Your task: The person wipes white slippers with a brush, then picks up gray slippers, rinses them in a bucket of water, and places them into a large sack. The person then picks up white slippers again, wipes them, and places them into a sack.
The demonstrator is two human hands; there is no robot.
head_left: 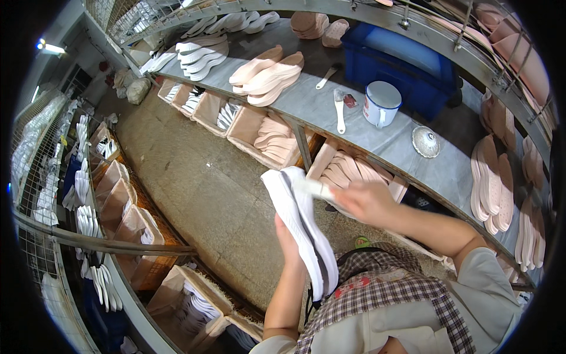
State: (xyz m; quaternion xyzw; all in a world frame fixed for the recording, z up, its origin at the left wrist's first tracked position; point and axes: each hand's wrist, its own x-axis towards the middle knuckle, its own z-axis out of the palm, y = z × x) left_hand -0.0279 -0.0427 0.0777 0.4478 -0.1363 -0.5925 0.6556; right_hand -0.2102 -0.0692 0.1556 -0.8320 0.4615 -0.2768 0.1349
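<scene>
White shoe soles (pixel 300 230) stand stacked on edge in the left hand (pixel 287 242), its fingers curled behind them. The right hand (pixel 364 200) is closed around a brush handle (pixel 315 187) resting on the top sole.

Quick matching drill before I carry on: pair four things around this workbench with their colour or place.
Things:
1. sole in the left hand
2. mug
3. crate
4. spare brush

Descriptions:
A. blue, at the back of the bench
B. white, held over the floor
C. lying flat on the bench, left of the mug
D. white enamel with a dark rim, standing on the bench

Pairs: 1-B, 2-D, 3-A, 4-C
</scene>
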